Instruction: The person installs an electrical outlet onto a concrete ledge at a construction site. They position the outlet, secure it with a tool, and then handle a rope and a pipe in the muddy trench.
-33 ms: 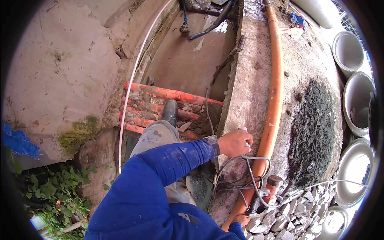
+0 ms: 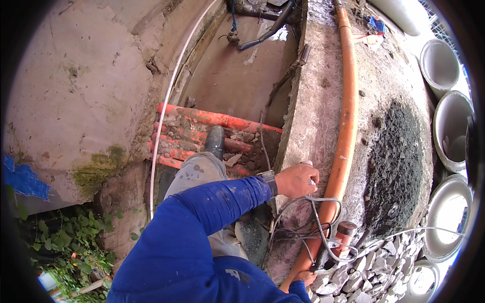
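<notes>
The orange pipe point(image 2: 347, 101) is running lengthwise away from the person along the concrete ledge point(image 2: 317, 101), its lower stretch lying beside the right hand point(image 2: 304, 277), the nearer one, and passing just right of the left hand point(image 2: 295, 181). The left forearm point(image 2: 230, 202) is slanting rightward; a grey cable point(image 2: 317, 217) is looping over the pipe. The left fist is gripping a small pale item point(image 2: 306, 162); whether the right is gripping, I cannot tell.
</notes>
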`<action>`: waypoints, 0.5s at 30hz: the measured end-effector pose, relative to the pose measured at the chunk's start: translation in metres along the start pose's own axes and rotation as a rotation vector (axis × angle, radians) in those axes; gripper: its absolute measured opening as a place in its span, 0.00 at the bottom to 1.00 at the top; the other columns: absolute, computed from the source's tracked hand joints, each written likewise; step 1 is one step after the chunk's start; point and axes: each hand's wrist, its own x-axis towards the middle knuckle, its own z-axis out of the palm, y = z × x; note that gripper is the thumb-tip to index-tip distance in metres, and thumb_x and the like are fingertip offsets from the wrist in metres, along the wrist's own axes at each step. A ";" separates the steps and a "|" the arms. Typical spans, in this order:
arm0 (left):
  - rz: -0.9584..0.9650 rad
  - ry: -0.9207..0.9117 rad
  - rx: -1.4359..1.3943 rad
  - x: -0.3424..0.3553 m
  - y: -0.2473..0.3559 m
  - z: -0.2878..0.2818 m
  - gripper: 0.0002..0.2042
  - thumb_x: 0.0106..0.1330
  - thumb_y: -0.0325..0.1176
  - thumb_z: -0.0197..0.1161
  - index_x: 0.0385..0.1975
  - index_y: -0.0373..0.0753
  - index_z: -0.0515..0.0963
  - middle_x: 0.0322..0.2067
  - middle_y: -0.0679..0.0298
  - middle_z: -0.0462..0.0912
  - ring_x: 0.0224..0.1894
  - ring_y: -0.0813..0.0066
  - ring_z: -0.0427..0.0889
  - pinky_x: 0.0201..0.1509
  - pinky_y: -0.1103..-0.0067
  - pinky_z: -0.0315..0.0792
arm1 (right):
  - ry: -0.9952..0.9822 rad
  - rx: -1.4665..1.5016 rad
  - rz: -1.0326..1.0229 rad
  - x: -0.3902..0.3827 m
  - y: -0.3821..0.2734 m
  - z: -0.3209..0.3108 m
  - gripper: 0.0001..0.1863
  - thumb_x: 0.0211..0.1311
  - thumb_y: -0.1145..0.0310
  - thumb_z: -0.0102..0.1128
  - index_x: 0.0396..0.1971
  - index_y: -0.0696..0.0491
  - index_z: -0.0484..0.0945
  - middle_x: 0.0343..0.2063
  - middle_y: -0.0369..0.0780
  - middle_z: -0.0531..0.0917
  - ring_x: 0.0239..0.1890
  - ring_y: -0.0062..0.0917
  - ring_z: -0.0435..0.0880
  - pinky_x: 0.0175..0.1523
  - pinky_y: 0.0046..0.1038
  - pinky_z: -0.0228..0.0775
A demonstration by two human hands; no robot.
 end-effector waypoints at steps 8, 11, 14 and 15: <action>-0.018 -0.004 -0.030 0.005 0.001 -0.006 0.11 0.60 0.37 0.65 0.35 0.35 0.78 0.35 0.54 0.79 0.38 0.57 0.81 0.46 0.67 0.75 | -0.043 -0.084 -0.048 0.005 0.001 0.008 0.23 0.70 0.68 0.43 0.57 0.70 0.71 0.56 0.57 0.77 0.60 0.48 0.75 0.66 0.41 0.66; 0.004 0.020 -0.019 0.006 -0.002 -0.006 0.12 0.59 0.37 0.65 0.35 0.35 0.78 0.36 0.54 0.79 0.39 0.56 0.81 0.47 0.66 0.75 | -0.015 -0.075 -0.072 0.004 0.001 0.012 0.24 0.70 0.68 0.41 0.57 0.70 0.71 0.56 0.57 0.77 0.60 0.48 0.75 0.66 0.42 0.65; -0.016 0.001 0.012 0.006 0.000 -0.007 0.12 0.59 0.37 0.65 0.35 0.35 0.78 0.36 0.53 0.79 0.39 0.56 0.81 0.47 0.66 0.74 | -0.027 -0.071 -0.080 0.004 0.000 0.011 0.24 0.70 0.68 0.40 0.58 0.69 0.71 0.57 0.57 0.77 0.61 0.48 0.74 0.67 0.42 0.63; -0.024 -0.010 0.001 0.007 0.002 -0.009 0.12 0.60 0.38 0.65 0.35 0.35 0.78 0.35 0.54 0.79 0.39 0.56 0.81 0.47 0.67 0.74 | -0.034 -0.025 -0.042 0.002 -0.004 0.006 0.24 0.70 0.68 0.40 0.58 0.68 0.71 0.57 0.57 0.76 0.61 0.48 0.74 0.67 0.42 0.63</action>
